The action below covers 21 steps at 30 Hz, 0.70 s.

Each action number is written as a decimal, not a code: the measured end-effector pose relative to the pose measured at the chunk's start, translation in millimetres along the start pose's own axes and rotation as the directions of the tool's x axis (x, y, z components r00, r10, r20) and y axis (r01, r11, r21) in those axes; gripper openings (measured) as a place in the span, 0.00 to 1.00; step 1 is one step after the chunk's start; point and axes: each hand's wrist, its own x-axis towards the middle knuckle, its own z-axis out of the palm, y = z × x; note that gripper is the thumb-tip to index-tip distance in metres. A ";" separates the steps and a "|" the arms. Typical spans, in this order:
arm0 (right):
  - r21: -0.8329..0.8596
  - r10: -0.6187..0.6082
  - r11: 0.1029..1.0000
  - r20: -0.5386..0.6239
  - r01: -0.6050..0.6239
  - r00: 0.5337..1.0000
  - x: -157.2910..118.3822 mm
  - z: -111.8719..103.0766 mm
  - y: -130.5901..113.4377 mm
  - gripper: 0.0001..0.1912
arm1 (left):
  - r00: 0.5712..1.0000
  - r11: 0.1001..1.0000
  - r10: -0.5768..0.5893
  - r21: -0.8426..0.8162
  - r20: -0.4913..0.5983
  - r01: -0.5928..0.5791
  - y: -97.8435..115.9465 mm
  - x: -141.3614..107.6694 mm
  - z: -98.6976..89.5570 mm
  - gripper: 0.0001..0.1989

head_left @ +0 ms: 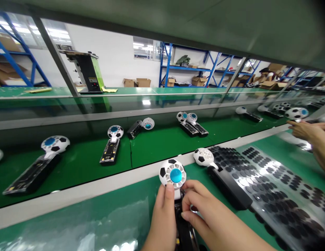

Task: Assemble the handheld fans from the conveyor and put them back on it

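A handheld device (184, 226) with a football-patterned head (172, 173), a blue disc in its centre and a black handle, stands tilted up before me. My left hand (163, 216) is closed around its left side, thumb on the neck just below the head. My right hand (201, 205) is at the right of the neck and upper handle, fingers curled and thumb and fingertip pinched together; whatever is between them is hidden. Another such device (229, 186), black back upward, lies to the right, its head touching the pale belt edge.
Clear sheets of black round stickers (280, 188) cover the right of the green bench. Several similar devices (110, 150) lie on the green conveyor (157, 146) beyond. A co-worker's hand (309, 134) reaches in at the right. A shelf (178, 21) hangs overhead.
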 end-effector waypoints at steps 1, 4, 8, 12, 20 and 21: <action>-0.015 -0.004 1.000 -0.002 0.004 1.000 0.5 0.2 -0.3 0.09 | 1.000 1.000 -0.001 0.004 0.006 0.001 0.4 -0.2 -0.1 0.24; -0.056 -0.018 0.998 -0.008 0.017 1.000 1.9 1.3 -1.4 0.09 | 1.000 1.000 -0.015 0.023 0.027 0.014 0.9 -0.4 -0.5 0.25; -0.116 -0.036 0.993 -0.023 0.033 0.999 1.6 3.1 -1.3 0.09 | 0.999 1.000 -0.025 0.019 0.038 0.025 -0.3 -0.2 -1.3 0.24; -0.138 -0.041 0.990 -0.033 0.036 0.999 0.5 5.2 1.5 0.08 | 0.999 0.999 -0.036 0.007 0.036 0.036 -0.4 -0.5 -1.7 0.24; -0.046 -0.039 0.998 -0.063 0.036 0.997 3.2 6.9 6.4 0.10 | 0.999 1.000 -0.031 0.004 -0.023 0.031 0.4 -0.3 -1.2 0.23; -0.001 -0.017 1.000 -0.072 0.017 0.997 3.3 8.7 9.8 0.11 | 0.999 0.999 -0.046 -0.006 -0.020 0.046 -0.9 0.2 -1.8 0.24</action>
